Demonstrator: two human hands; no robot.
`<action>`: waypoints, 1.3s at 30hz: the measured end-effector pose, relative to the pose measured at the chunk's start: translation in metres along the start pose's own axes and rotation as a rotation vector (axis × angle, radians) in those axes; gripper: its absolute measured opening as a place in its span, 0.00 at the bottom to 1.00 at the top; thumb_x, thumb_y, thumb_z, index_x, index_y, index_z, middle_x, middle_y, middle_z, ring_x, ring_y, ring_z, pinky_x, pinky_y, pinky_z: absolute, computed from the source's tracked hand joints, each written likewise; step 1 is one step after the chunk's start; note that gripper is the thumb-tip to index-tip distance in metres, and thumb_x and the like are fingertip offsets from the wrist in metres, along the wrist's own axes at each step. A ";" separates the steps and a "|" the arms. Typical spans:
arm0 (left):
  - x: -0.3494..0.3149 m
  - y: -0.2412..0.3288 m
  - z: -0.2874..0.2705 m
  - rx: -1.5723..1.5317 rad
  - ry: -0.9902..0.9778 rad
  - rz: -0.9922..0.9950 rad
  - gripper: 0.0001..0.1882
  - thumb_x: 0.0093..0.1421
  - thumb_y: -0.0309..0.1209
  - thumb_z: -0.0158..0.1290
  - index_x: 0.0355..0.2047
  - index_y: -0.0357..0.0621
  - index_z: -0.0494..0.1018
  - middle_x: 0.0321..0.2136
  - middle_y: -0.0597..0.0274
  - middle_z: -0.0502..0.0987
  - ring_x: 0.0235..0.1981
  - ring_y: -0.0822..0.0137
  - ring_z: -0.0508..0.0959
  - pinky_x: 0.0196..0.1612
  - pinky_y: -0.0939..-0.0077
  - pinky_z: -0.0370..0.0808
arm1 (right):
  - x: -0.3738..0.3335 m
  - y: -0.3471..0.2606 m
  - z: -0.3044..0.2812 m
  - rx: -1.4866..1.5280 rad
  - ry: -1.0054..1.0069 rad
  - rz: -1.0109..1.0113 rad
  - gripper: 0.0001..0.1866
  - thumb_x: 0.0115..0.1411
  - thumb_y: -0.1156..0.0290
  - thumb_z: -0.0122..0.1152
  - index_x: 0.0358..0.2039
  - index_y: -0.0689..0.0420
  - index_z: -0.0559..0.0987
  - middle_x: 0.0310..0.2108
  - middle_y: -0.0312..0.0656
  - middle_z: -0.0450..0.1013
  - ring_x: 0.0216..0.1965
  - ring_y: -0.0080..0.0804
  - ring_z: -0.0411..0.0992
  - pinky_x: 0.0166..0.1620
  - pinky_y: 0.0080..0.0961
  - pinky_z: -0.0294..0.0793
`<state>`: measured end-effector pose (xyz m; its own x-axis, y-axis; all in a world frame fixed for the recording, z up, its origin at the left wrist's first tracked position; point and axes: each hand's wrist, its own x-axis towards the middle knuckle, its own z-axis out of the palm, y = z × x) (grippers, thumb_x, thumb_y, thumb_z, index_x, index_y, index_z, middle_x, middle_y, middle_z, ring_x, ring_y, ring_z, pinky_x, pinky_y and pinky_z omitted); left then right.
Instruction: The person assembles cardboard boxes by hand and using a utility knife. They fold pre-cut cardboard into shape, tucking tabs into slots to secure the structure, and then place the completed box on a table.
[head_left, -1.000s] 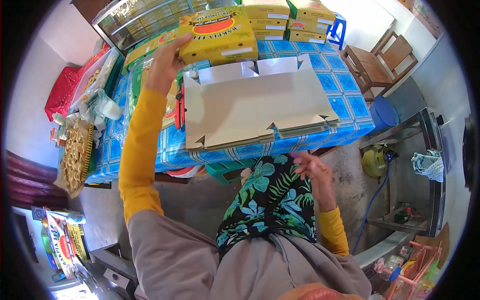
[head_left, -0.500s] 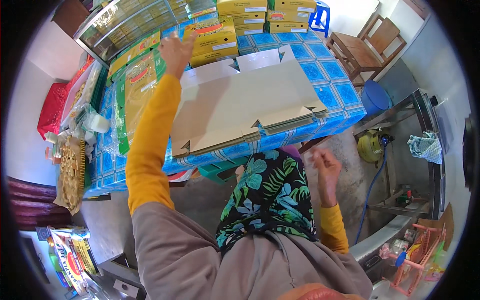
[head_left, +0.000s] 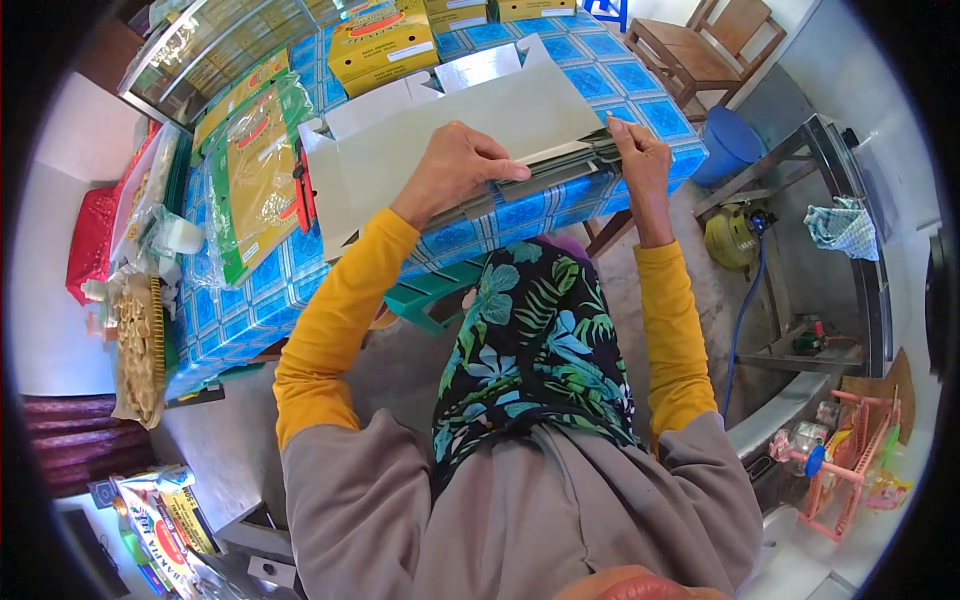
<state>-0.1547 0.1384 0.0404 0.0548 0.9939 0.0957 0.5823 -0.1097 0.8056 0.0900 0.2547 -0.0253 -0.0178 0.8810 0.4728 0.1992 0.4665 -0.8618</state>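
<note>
A stack of flat, unfolded cardboard boxes [head_left: 440, 122] lies along the table's near edge, plain greyish side up with white flaps at the back. My left hand [head_left: 462, 168] is closed over the near edge, thumb and fingers pinching the lifted rim of the top sheet. At the right corner, my right hand [head_left: 642, 165] pinches the same sheet's edge between thumb and fingers. Below the raised edge, several layers show. A red tool with black parts [head_left: 304, 188], its kind unclear, rests by the stack's left end.
Yellow boxes [head_left: 385, 48] stand behind the stack on the blue-patterned tablecloth [head_left: 640, 112]. Left of it lie green-and-gold flat boxes in clear plastic [head_left: 262, 165]. A basket of round pastries [head_left: 140, 340] is far left. A wooden chair [head_left: 705, 45] and blue bucket [head_left: 738, 145] stand right.
My left hand has come from the yellow boxes to the stack's near edge. My right hand has risen to its right corner. The top sheet's edge is now lifted, and the red tool shows.
</note>
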 end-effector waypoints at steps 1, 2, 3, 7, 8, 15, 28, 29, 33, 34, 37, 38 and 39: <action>0.002 -0.001 -0.002 -0.089 -0.050 -0.067 0.15 0.51 0.37 0.68 0.30 0.36 0.84 0.23 0.62 0.81 0.25 0.74 0.76 0.29 0.77 0.72 | -0.001 -0.002 -0.001 -0.001 0.006 0.003 0.14 0.62 0.65 0.62 0.38 0.63 0.84 0.30 0.45 0.80 0.31 0.27 0.75 0.37 0.25 0.71; 0.004 -0.002 -0.002 -0.087 -0.056 -0.064 0.15 0.51 0.37 0.68 0.30 0.36 0.84 0.23 0.62 0.81 0.25 0.74 0.76 0.29 0.77 0.72 | -0.002 -0.003 0.000 -0.005 -0.009 0.024 0.14 0.62 0.64 0.63 0.39 0.63 0.84 0.31 0.45 0.80 0.32 0.27 0.75 0.37 0.25 0.72; 0.004 -0.003 -0.002 -0.106 -0.042 -0.094 0.14 0.52 0.37 0.68 0.31 0.37 0.84 0.23 0.64 0.81 0.24 0.74 0.76 0.29 0.79 0.72 | -0.003 -0.005 0.000 -0.008 -0.024 0.046 0.14 0.62 0.64 0.63 0.39 0.62 0.84 0.32 0.45 0.80 0.32 0.26 0.75 0.38 0.24 0.72; 0.014 -0.010 -0.008 -0.269 0.006 -0.202 0.12 0.54 0.33 0.65 0.33 0.35 0.83 0.21 0.65 0.80 0.22 0.75 0.75 0.27 0.81 0.72 | -0.003 -0.004 -0.003 0.053 -0.015 0.050 0.14 0.62 0.64 0.63 0.39 0.62 0.84 0.32 0.44 0.80 0.33 0.25 0.75 0.39 0.23 0.72; 0.014 -0.012 -0.006 -0.266 0.007 -0.200 0.12 0.54 0.33 0.65 0.33 0.35 0.83 0.21 0.65 0.80 0.22 0.75 0.75 0.27 0.81 0.72 | -0.003 -0.004 -0.005 0.067 -0.030 0.068 0.14 0.62 0.63 0.63 0.40 0.62 0.84 0.32 0.43 0.80 0.33 0.25 0.74 0.40 0.23 0.72; -0.004 0.015 -0.014 0.268 0.538 0.266 0.09 0.52 0.29 0.62 0.32 0.36 0.81 0.17 0.53 0.77 0.18 0.67 0.75 0.26 0.74 0.72 | -0.012 -0.013 -0.017 0.218 -0.021 0.113 0.17 0.62 0.61 0.63 0.46 0.59 0.83 0.42 0.42 0.79 0.39 0.24 0.73 0.43 0.22 0.71; -0.149 0.179 -0.036 -0.606 -0.188 -0.374 0.07 0.57 0.23 0.60 0.33 0.30 0.79 0.23 0.60 0.80 0.22 0.76 0.78 0.27 0.85 0.73 | -0.074 -0.105 -0.101 0.251 -0.018 -0.291 0.27 0.62 0.58 0.60 0.57 0.62 0.74 0.57 0.50 0.70 0.57 0.38 0.69 0.58 0.33 0.65; -0.145 0.175 -0.035 -0.638 -0.265 -0.426 0.06 0.52 0.18 0.59 0.32 0.29 0.78 0.26 0.54 0.81 0.22 0.69 0.79 0.26 0.80 0.75 | -0.074 -0.129 -0.111 0.203 -0.052 -0.325 0.28 0.61 0.58 0.60 0.57 0.62 0.74 0.58 0.53 0.69 0.58 0.41 0.67 0.60 0.34 0.64; -0.148 0.148 -0.012 -0.808 -0.326 -0.669 0.09 0.54 0.22 0.58 0.35 0.28 0.78 0.25 0.54 0.81 0.20 0.70 0.79 0.25 0.79 0.77 | -0.090 -0.137 -0.118 0.226 -0.233 -0.456 0.25 0.55 0.61 0.65 0.50 0.64 0.78 0.55 0.56 0.71 0.56 0.43 0.68 0.59 0.35 0.63; -0.148 0.141 -0.004 -0.816 -0.338 -0.671 0.09 0.54 0.22 0.58 0.35 0.28 0.78 0.25 0.54 0.81 0.20 0.70 0.79 0.25 0.79 0.77 | -0.098 -0.138 -0.128 0.275 -0.267 -0.428 0.24 0.54 0.63 0.65 0.48 0.64 0.79 0.53 0.55 0.72 0.54 0.42 0.69 0.58 0.34 0.65; -0.152 0.125 0.020 -1.001 -0.549 -0.831 0.11 0.55 0.23 0.57 0.38 0.31 0.79 0.27 0.57 0.81 0.24 0.71 0.80 0.25 0.78 0.78 | -0.121 -0.130 -0.152 0.591 -0.468 -0.105 0.16 0.51 0.70 0.68 0.39 0.65 0.81 0.40 0.45 0.76 0.42 0.34 0.73 0.47 0.28 0.68; -0.153 0.120 0.028 -1.010 -0.566 -0.845 0.11 0.55 0.23 0.57 0.38 0.31 0.79 0.27 0.57 0.81 0.24 0.71 0.80 0.25 0.78 0.78 | -0.126 -0.129 -0.157 0.581 -0.463 -0.084 0.16 0.51 0.70 0.68 0.39 0.65 0.81 0.40 0.45 0.76 0.42 0.34 0.73 0.47 0.28 0.68; -0.154 0.115 0.037 -1.030 -0.601 -0.835 0.11 0.56 0.24 0.58 0.39 0.32 0.80 0.27 0.58 0.81 0.25 0.72 0.80 0.26 0.79 0.78 | -0.131 -0.128 -0.161 0.511 -0.449 0.080 0.14 0.50 0.71 0.69 0.36 0.65 0.81 0.37 0.42 0.75 0.39 0.32 0.72 0.44 0.27 0.67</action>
<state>-0.0666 -0.0266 0.0967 0.4737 0.5974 -0.6470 -0.2003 0.7886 0.5814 0.2247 0.0670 0.0531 -0.4486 0.8105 0.3767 -0.2690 0.2796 -0.9217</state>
